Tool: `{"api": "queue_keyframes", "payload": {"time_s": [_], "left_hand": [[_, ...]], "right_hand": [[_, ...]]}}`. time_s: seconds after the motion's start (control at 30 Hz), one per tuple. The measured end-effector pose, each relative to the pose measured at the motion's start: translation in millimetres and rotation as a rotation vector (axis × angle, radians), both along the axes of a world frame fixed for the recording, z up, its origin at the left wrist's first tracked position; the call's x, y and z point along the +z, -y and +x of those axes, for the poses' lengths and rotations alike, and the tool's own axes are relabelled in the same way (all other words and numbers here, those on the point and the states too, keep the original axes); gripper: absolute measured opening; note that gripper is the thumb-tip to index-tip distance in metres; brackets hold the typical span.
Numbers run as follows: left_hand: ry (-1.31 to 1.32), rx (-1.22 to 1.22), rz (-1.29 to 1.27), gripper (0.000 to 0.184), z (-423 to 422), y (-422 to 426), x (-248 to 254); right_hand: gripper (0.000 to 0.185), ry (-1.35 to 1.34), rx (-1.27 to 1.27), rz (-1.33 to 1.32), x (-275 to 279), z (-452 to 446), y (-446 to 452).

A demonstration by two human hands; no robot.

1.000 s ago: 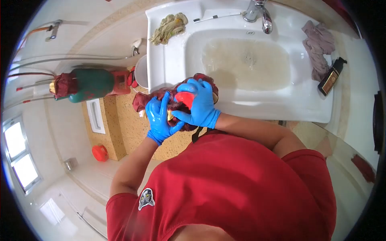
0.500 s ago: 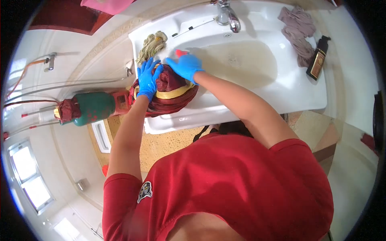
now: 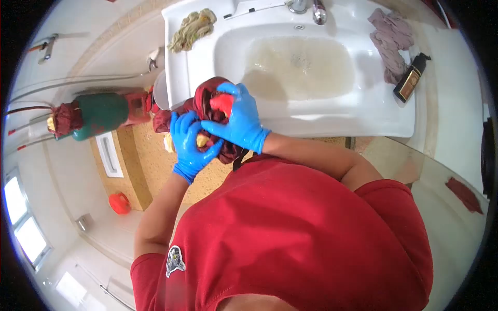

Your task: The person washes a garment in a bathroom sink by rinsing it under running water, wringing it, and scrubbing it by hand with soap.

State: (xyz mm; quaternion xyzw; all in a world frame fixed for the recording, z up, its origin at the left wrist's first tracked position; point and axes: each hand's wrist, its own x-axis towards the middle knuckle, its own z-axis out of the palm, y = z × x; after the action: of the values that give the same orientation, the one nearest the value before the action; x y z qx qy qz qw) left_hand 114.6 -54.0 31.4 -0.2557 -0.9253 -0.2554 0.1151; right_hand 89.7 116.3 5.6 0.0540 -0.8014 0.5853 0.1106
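Both my hands wear blue gloves and are closed on a bundle of dark red cloth (image 3: 205,95) with yellow trim, gathered at the sink's front left edge. My left hand (image 3: 192,145) grips the lower left of the bundle, and a bit of yellow shows beside its fingers. My right hand (image 3: 241,122) curls round a small bright red object (image 3: 222,104) against the cloth; its kind is not clear. The white sink (image 3: 384,116) holds cloudy, brownish water (image 3: 295,67).
A wet greenish cloth (image 3: 192,31) lies on the sink's left ledge. On the right are a mauve cloth (image 3: 389,39) and a dark pump bottle (image 3: 412,78). The faucet (image 3: 319,13) stands at the back. A green gas cylinder (image 3: 101,114) is at left.
The cloth bundle has come off the sink's ledge towards my body, now more crumpled. My left hand has gone from lying on it to gripping it; my right hand has moved nearer me.
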Motion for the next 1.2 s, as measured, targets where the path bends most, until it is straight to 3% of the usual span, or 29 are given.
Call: {"api": "queue_keyframes", "payload": {"time_s": [0.03, 0.07, 0.17, 0.23, 0.27, 0.33, 0.37, 0.43, 0.47, 0.5, 0.53, 0.63, 0.67, 0.7, 0.73, 0.77, 0.83, 0.9, 0.97, 1.03, 1.1, 1.17, 1.2], "left_hand": [[-0.012, -0.013, 0.038, 0.046, 1, 1, -6], [-0.014, -0.016, 0.026, 0.043, -5, 3, -11], [0.385, 0.139, 0.214, 0.032, -52, 8, -36], [0.755, 0.311, 0.557, 0.025, -88, 1, -47], [0.854, 0.323, 0.58, 0.032, -111, 3, -57], [0.694, 0.33, 0.362, 0.041, -150, -6, -69], [0.786, 0.315, 0.282, 0.036, -169, -19, -58], [0.386, 0.137, 0.259, 0.047, -206, -22, -88], [0.281, 0.146, 0.13, 0.049, -219, -24, -87], [0.076, 0.16, -0.022, 0.052, -224, -26, -83], [0.039, 0.192, -0.081, 0.054, -225, -25, -83], [0.048, 0.346, -0.441, 0.063, -205, -36, -62], [0.316, 0.425, -0.508, 0.066, -194, -47, -44], [0.544, 0.463, -0.499, 0.067, -184, -49, -33], [0.52, 0.4, -0.387, 0.065, -167, -45, -23], [0.502, 0.339, -0.273, 0.063, -144, -37, -14], [0.34, 0.177, -0.153, 0.057, -96, -23, -2], [0.221, 0.059, -0.14, 0.056, -51, -1, 4], [0.07, -0.014, -0.103, 0.058, -9, 21, -4], [0.101, 0.024, -0.051, 0.054, 15, 26, -5], [0.049, 0.046, 0.066, 0.045, 4, 25, -18], [0.121, 0.074, 0.094, 0.031, -32, 19, -22], [0.147, 0.101, 0.117, 0.022, -52, 14, -25]], "right_hand": [[0.061, -0.114, 0.059, 0.102, 6, -1, -2], [0.055, -0.043, 0.045, 0.141, 1, -7, 2], [0.042, 0.252, 0.032, 0.253, -26, -47, 17], [0.047, 0.273, 0.066, 0.273, -71, -88, 25], [0.046, 0.57, -0.026, 0.151, -70, -106, 24], [0.045, 0.598, -0.058, 0.091, -99, -137, 16], [0.045, 0.591, -0.07, -0.021, -107, -146, 11], [0.046, 0.464, -0.086, -0.143, -113, -161, 3], [0.048, 0.502, -0.065, -0.233, -134, -171, 4], [0.05, 0.618, 0.011, -0.122, -106, -171, -8], [0.052, 0.657, 0.001, -0.101, -122, -181, -3], [0.053, 0.647, -0.063, -0.492, -129, -168, 5], [0.053, 0.582, 0.018, -0.487, -122, -161, 2], [0.053, 0.52, 0.094, -0.474, -110, -146, -6], [0.053, 0.459, 0.17, -0.45, -91, -131, -15], [0.049, 0.418, 0.141, -0.19, -51, -107, -26], [0.044, 0.086, -0.057, 0.054, -39, -62, -15], [0.045, -0.055, -0.086, 0.046, -28, -20, -8], [0.055, -0.227, 0.121, 0.102, 6, 2, -14], [0.06, -0.156, 0.19, 0.126, 4, 10, -5], [0.05, -0.203, 0.22, 0.249, -12, -6, 8], [0.039, 0.023, 0.273, 0.273, -25, -35, 15], [0.031, 0.009, 0.156, 0.305, -30, -51, 20]]}}
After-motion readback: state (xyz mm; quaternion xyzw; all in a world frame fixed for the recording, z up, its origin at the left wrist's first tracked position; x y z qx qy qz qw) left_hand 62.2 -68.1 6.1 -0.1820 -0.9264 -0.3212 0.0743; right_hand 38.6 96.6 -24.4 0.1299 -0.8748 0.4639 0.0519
